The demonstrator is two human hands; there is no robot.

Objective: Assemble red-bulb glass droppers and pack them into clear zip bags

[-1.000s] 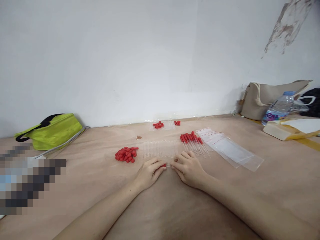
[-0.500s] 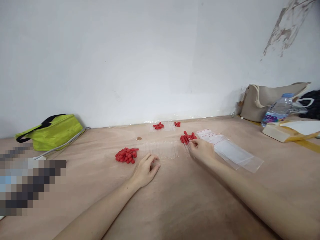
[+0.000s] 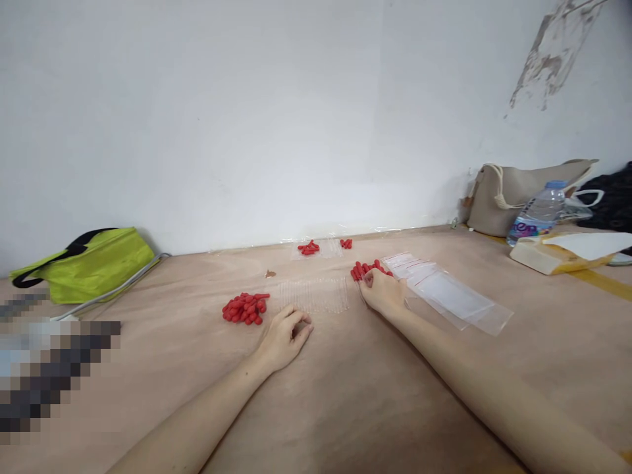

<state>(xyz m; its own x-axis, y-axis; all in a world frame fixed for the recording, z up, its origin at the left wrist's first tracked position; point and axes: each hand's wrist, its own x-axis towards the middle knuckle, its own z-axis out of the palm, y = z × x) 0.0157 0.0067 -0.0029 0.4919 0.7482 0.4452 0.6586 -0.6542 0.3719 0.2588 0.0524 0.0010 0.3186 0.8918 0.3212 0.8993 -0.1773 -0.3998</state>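
- L hand (image 3: 281, 339): resting on table (image 3: 316, 401), curling w/ narrow gap.
- R hand (image 3: 384, 291): covering red-capped tubes (image 3: 362, 269) in pt., caps showing at 11 o'clock; grip hidden, can't tell.
- Red bulbs (image 3: 244, 308): lying at L hand's 10 o'clock; clear tubes (image 3: 313, 295), 1.
- Bags (image 3: 454, 293): lying at R hand's 3 o'clock.

bulbs (image 3: 244, 308) — red | tubes (image 3: 313, 295) — clear | bags (image 3: 449, 289): red-lined | pouch (image 3: 101, 266): lime, black

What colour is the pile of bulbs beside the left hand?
The bulb pile is red; see the head view.

pale wall (image 3: 247, 118), peeling at upper right; tan tabletop (image 3: 148, 368)
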